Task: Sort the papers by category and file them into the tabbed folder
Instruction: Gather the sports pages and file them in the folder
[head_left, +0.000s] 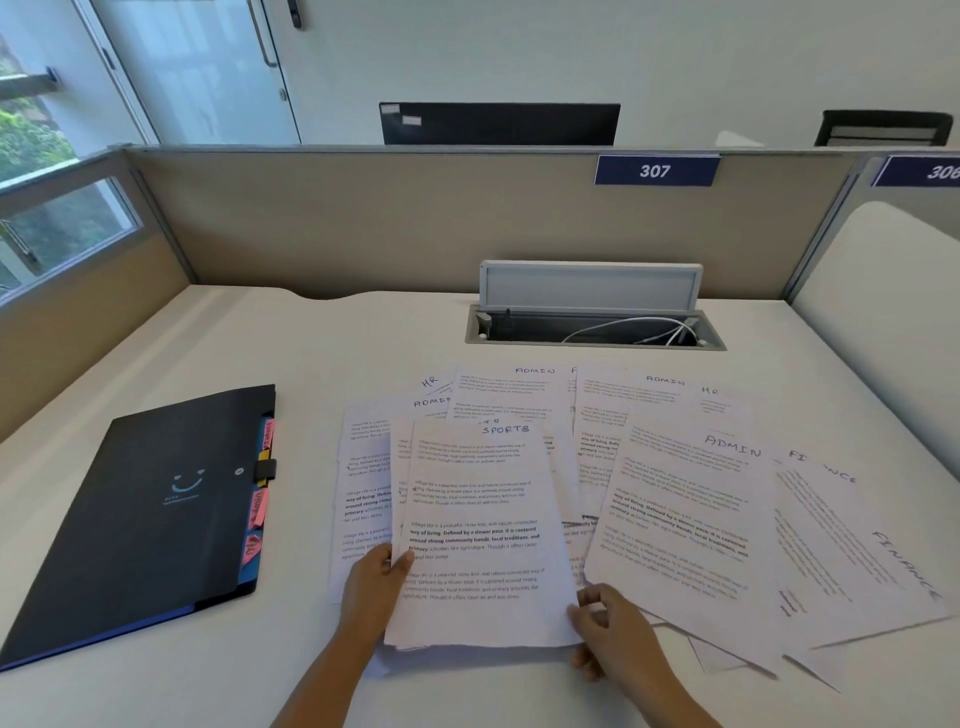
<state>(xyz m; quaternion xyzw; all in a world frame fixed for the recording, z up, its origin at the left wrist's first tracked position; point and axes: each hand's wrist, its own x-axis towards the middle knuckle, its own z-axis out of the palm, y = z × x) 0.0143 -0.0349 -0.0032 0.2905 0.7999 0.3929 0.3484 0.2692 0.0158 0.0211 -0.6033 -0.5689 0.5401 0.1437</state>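
Note:
A thin stack of printed sheets, the top one marked SPORTS, lies in front of me. My left hand grips its left edge with the thumb on top. My right hand pinches its lower right corner. More sheets are spread over the desk behind and to the right: several marked ADMIN, some marked HR, and some marked FINANCE. The black tabbed folder lies closed on the left, with pink and yellow tabs sticking out of its right edge.
An open cable hatch with white cables sits in the white desk behind the papers. Beige partition walls close off the back and left. A neighbouring desk lies to the right.

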